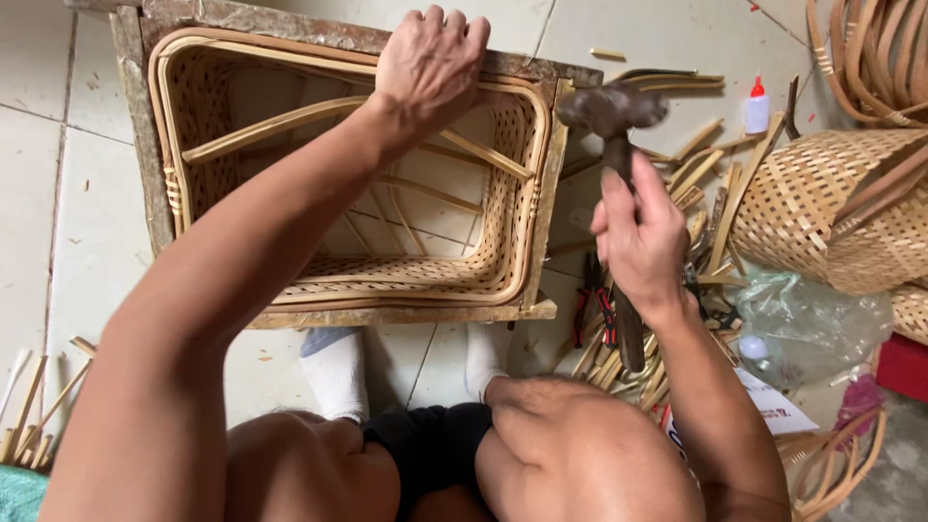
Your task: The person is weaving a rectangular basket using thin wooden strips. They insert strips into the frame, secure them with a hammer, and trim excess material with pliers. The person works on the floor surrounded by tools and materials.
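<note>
A pale tiled floor (39, 193) spreads under everything. To the right of the right hand (643, 237) lies a round woven basket (831, 208) on its side, with coils of bent cane (880, 58) above it. Split bamboo strips (710, 184) are scattered right behind that hand, close to the hammer's path, and a crumpled clear plastic bag (822, 324) sits below them. Red-handled pliers (594, 304) lie just under the right hand, and a small white glue bottle with a red cap (758, 106) stands beyond the strips.

The rectangular woven basket (358, 184) is tan, with a thick bound rim and crossing cane braces inside; it sits in a worn wooden frame (406, 314) on the floor, between the two hands and the person's socked feet.

The left hand (430, 63) presses over the basket's far rim, fingers curled down on it. The right hand is clenched round the handle of a hammer (614, 111), whose dark metal head hangs just above and beside the basket's far right corner, apart from the left hand.
</note>
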